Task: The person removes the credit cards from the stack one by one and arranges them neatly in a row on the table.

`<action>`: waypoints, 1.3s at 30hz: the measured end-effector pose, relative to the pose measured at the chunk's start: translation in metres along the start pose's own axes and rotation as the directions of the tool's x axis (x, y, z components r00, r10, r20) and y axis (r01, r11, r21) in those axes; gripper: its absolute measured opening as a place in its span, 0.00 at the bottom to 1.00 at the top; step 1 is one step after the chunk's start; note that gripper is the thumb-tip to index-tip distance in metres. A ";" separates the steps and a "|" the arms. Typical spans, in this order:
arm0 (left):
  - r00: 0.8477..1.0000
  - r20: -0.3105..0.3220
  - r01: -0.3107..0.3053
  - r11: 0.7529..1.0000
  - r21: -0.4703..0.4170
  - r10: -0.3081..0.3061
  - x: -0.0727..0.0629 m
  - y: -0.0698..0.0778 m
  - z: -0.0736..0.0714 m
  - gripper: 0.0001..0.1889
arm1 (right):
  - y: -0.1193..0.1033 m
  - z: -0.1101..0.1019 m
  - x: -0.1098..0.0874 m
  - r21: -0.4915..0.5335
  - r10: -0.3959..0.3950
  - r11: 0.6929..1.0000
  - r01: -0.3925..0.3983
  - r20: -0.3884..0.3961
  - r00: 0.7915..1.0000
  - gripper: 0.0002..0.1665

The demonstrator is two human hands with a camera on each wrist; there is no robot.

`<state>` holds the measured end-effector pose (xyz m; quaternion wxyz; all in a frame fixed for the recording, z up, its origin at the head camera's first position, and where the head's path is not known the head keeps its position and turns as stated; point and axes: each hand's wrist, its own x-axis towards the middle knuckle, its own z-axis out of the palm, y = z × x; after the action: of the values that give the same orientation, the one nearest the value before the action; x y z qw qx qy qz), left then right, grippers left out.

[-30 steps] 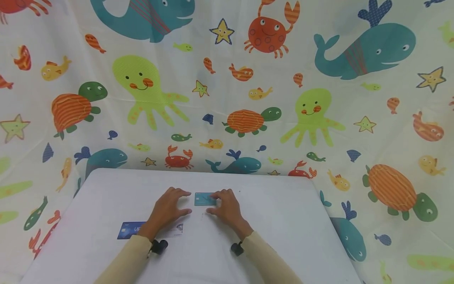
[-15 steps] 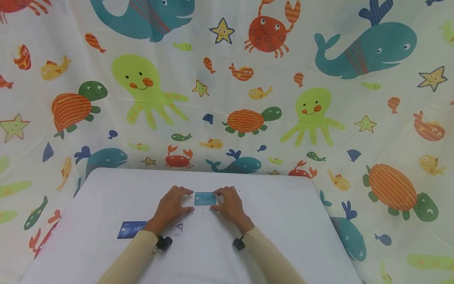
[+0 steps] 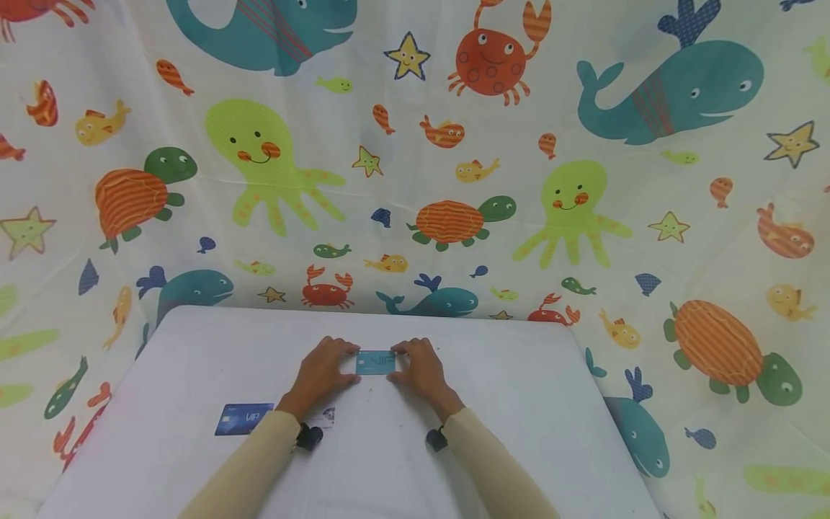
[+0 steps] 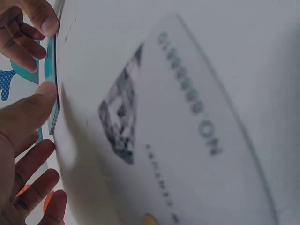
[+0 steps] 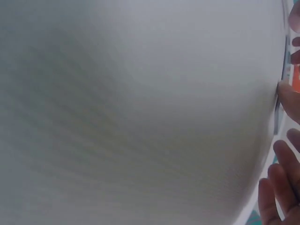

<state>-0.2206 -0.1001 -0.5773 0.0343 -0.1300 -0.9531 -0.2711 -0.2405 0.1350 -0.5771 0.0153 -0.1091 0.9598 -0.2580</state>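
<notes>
A teal card (image 3: pixel 376 363) printed "VIP" lies crosswise between my two hands on the white table. My left hand (image 3: pixel 322 375) grips its left end, thumb at the near corner and index finger at the far corner. At the right end my right hand (image 3: pixel 421 371) holds it the same way. The left wrist view shows the teal card (image 4: pixel 49 70) nearly edge-on, with a thumb on each end. In the right wrist view the right hand (image 5: pixel 286 173) is partly cut off at the frame's edge, and little of the card shows.
Left of my left forearm lies a blue "VIP" card (image 3: pixel 243 419), partly covered by the sleeve. Beside it, a white card (image 3: pixel 326 417) with a dark diamond-shaped picture shows past the wrist. Behind the table (image 3: pixel 519 418) hangs a sea-animal curtain (image 3: pixel 389 180).
My left hand has moved right, from beside the card to its left end. My right fingers have shifted right, off the card's face to its right end. More of the blue card shows.
</notes>
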 end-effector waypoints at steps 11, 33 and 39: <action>0.999 0.016 -0.042 0.999 0.028 0.042 0.014 0.001 0.003 0.31 | 0.003 0.000 0.014 -0.007 -0.014 1.000 0.014 0.042 0.999 0.30; 0.997 0.031 -0.065 0.997 0.043 0.064 0.024 -0.002 0.003 0.28 | -0.002 -0.004 0.025 -0.007 -0.039 0.999 0.040 0.117 0.992 0.27; 0.997 0.042 -0.062 0.997 0.049 0.060 0.024 -0.002 0.002 0.28 | -0.002 -0.004 0.023 -0.013 -0.035 0.999 0.036 0.097 0.995 0.29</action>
<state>-0.2440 -0.0953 -0.5765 0.0264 -0.1638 -0.9556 -0.2434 -0.2624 0.1300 -0.5719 0.0564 -0.1388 0.9578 -0.2454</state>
